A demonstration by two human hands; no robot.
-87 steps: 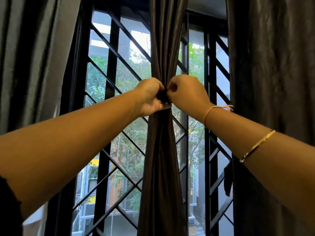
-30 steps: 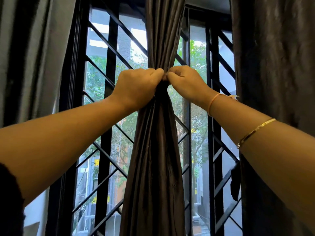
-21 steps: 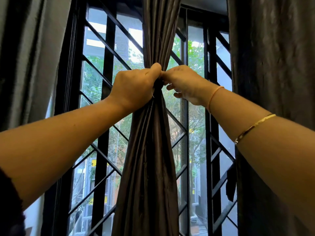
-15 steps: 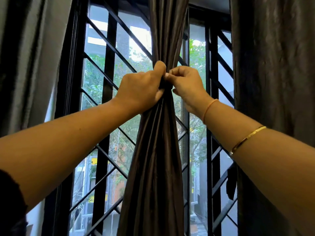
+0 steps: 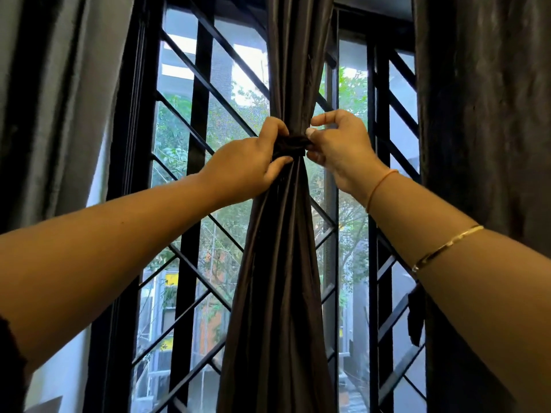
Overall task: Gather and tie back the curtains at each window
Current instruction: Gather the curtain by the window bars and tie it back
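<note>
A dark brown curtain [image 5: 280, 263] hangs gathered into a narrow bundle in front of the window's middle. A dark tie band [image 5: 293, 146] wraps round the bundle at its waist. My left hand [image 5: 247, 165] grips the bundle and the band from the left, thumb under the band. My right hand [image 5: 340, 147] is at the band's right side; its fingertips pinch the band's end, and the index finger is raised above it.
Black window bars [image 5: 193, 174] with diagonal struts stand right behind the curtain. A second dark curtain [image 5: 483, 144] hangs loose along the right edge. A grey curtain [image 5: 53, 99] hangs at the left. Trees and buildings show through the glass.
The two hands have drawn slightly apart, so the dark tie band now shows between them. My right hand's fingers have loosened, and its index finger has lifted.
</note>
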